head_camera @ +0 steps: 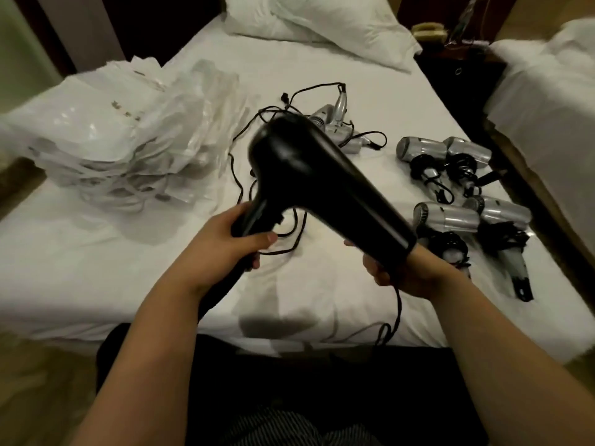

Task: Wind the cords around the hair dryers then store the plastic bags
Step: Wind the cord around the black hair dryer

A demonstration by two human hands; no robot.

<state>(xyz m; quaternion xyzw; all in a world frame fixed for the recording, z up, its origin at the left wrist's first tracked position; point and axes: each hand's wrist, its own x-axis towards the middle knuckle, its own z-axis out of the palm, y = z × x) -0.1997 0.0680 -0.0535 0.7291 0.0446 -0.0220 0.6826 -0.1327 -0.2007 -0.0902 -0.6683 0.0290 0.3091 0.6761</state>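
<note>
Black hair dryer: rigid, smooth, judged slippery | handle gripped by left hand | cord limp, pinched below right hand fingers, nozzle alongside.

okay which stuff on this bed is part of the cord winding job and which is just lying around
Job: black plastic hair dryer held in left hand and right hand; silver hair dryers; clear plastic bags.
Lying about: white pillow; dark wooden nightstand.

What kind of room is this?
Probably a hotel bedroom: a bed with white sheets and a pillow, a second bed beside it, and a phone on the nightstand between.
</note>
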